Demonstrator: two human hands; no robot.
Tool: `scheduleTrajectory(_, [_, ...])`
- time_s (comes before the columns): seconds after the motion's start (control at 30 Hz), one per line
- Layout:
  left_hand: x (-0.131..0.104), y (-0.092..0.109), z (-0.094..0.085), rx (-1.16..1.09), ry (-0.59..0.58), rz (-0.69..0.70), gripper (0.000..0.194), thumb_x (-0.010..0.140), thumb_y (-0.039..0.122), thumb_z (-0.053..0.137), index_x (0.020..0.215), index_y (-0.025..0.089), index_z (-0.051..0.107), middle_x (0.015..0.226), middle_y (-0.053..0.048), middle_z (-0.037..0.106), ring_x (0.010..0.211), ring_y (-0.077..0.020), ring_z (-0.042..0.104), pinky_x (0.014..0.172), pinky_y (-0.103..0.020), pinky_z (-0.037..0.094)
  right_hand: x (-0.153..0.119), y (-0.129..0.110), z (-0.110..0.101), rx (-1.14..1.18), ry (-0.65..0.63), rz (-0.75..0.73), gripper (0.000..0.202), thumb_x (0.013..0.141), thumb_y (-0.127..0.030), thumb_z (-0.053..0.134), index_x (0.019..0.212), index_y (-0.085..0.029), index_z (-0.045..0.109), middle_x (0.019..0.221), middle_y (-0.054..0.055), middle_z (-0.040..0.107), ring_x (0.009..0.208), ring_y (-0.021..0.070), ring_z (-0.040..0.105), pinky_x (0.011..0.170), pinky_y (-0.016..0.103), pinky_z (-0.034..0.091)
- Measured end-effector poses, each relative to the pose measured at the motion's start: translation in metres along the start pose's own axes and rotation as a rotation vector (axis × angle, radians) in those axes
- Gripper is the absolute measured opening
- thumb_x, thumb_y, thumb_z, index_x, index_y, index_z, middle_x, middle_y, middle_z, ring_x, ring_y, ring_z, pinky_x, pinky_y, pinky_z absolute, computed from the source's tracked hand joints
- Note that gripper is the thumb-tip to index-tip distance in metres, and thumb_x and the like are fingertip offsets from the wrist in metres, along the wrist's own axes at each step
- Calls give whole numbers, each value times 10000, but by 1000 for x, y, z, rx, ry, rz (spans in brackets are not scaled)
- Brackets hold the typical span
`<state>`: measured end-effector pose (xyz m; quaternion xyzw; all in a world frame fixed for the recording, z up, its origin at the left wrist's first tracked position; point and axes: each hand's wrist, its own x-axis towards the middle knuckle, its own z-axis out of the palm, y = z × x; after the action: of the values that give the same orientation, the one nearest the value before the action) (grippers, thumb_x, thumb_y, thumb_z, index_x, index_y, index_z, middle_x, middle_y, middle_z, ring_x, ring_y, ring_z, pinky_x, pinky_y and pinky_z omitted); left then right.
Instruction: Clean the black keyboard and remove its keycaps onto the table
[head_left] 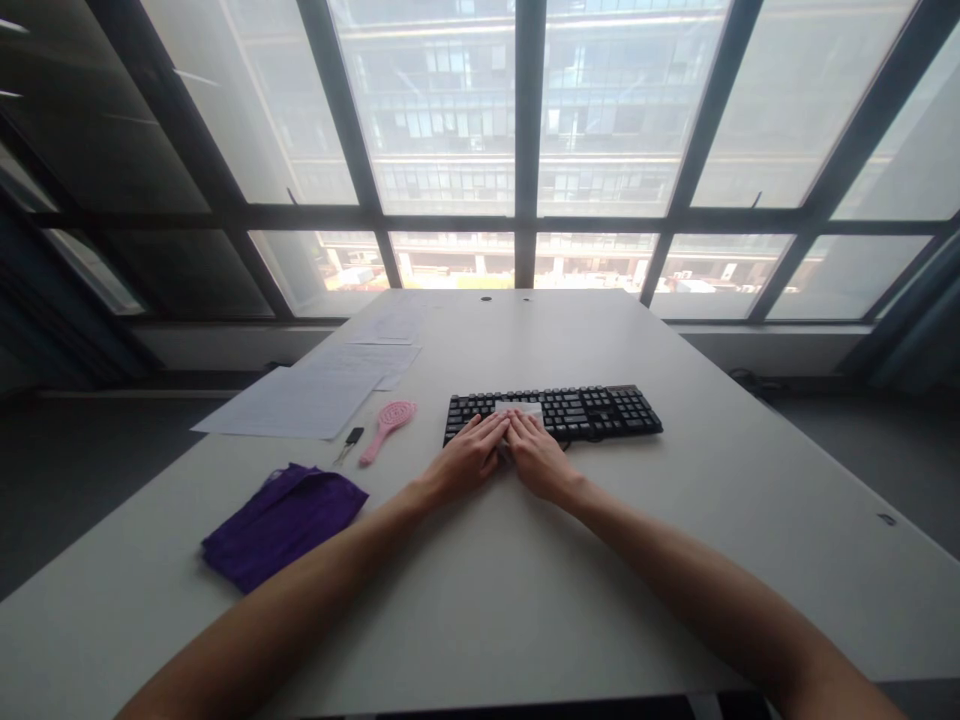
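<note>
A black keyboard (592,412) lies across the middle of the white table. On its left part rests a small white sheet or cloth (531,408), partly hidden under my fingers. My left hand (471,452) and my right hand (538,455) meet at the fingertips on this white piece, fingers stretched out and pressing flat on it. The palms are over the keyboard's front edge. A bit of white also shows between the two hands.
A pink hairbrush (388,430) and a small black-topped item (351,440) lie left of the keyboard. Nearer is a folded purple cloth (281,522) beside my left forearm. Papers (300,400) cover the table's left side. Windows stand beyond the far edge.
</note>
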<state>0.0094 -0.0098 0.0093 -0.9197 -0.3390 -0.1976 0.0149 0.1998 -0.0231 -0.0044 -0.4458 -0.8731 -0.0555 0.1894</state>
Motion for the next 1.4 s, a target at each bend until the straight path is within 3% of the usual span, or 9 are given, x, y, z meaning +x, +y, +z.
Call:
scheduleTrajectory(0.27, [-2, -2, 2, 49, -2, 0, 499, 970, 271, 465, 1457, 157, 477, 1532, -121, 463, 1474, -263, 339, 1214, -503, 290, -2, 10, 0, -45, 0, 133, 538, 982, -172, 393, 1475, 42, 416, 1558, 258, 355, 1487, 308, 297, 1216, 447, 249])
scheduleTrajectory(0.47, [-1, 1, -1, 86, 102, -82, 423, 991, 244, 412, 1368, 154, 579, 1465, -118, 542, 1465, -271, 355, 1226, -512, 272, -2, 8, 0, -10, -5, 15, 540, 979, -157, 396, 1494, 2, 402, 1574, 220, 356, 1489, 283, 298, 1226, 430, 225])
scheduleTrajectory(0.67, [-2, -3, 3, 55, 59, -73, 556, 939, 167, 418, 1491, 107, 432, 1562, -148, 409, 1478, -247, 333, 1226, -460, 295, 3, -4, -1, 15, -9, 0, 578, 930, -89, 408, 1493, 39, 379, 1578, 231, 342, 1496, 295, 277, 1228, 444, 220])
scheduleTrajectory(0.83, [-1, -6, 4, 95, 32, -77, 504, 983, 274, 466, 1458, 106, 481, 1508, -163, 481, 1452, -283, 378, 1203, -505, 318, 8, 1, -3, 7, -1, 16, 517, 957, -99, 420, 1465, -10, 455, 1525, 199, 450, 1448, 277, 380, 1207, 430, 273])
scheduleTrajectory(1.13, [1, -6, -3, 56, 86, -20, 455, 974, 133, 431, 1383, 252, 589, 1394, -49, 616, 1382, -248, 485, 1189, -506, 358, 11, 0, -11, 10, 67, -38, 369, 973, -81, 415, 1231, -67, 680, 1336, 166, 647, 1255, 243, 585, 1191, 403, 308])
scheduleTrajectory(1.4, [0, -7, 6, 94, 79, -50, 451, 984, 218, 450, 1424, 168, 533, 1463, -108, 547, 1425, -271, 424, 1196, -501, 337, 7, 1, -2, 2, 36, 33, 514, 945, -52, 389, 1449, -13, 480, 1505, 197, 479, 1427, 266, 415, 1194, 418, 306])
